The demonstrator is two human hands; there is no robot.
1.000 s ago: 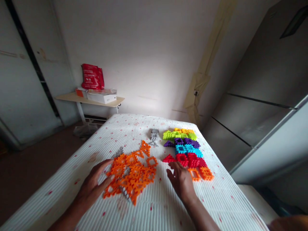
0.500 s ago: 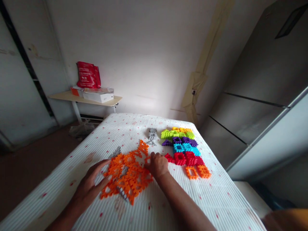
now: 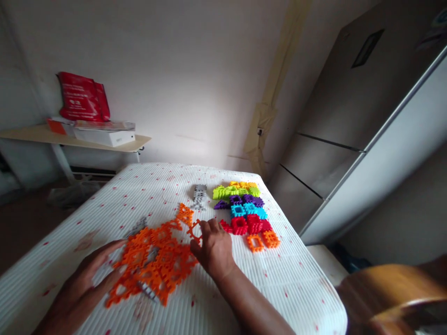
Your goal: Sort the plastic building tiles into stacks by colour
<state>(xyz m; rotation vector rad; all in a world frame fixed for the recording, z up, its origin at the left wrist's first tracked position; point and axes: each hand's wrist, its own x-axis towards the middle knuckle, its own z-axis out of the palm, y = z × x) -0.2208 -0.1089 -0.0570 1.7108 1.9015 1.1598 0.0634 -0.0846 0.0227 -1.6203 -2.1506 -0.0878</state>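
An orange toy building piece [image 3: 191, 230] with a notched edge and an open middle is pinched in my right hand [image 3: 215, 249], at the right side of a heap. The heap of flat orange pieces [image 3: 171, 260] lies spread on the cloth, with a few grey pieces mixed in. At the heap's left edge, my left hand [image 3: 82, 286] rests with thumb and fingers apart. To the right stand a square orange frame piece [image 3: 255, 243] and a small orange stack [image 3: 271, 239]. Red pieces [image 3: 240, 226] sit just beyond them.
Light blue [image 3: 238, 211], purple [image 3: 235, 199], green [image 3: 228, 192] and yellow pieces [image 3: 242, 184] line up behind the red ones. Grey pieces [image 3: 199, 195] lie left of them. A side table [image 3: 143, 143] holds boxes and a red bag [image 3: 84, 97]. A grey cabinet [image 3: 314, 153] stands right.
The view has swung right, so everything appears further left. My right hand has drawn the orange piece slightly away from the heap. My left hand stays beside the heap.
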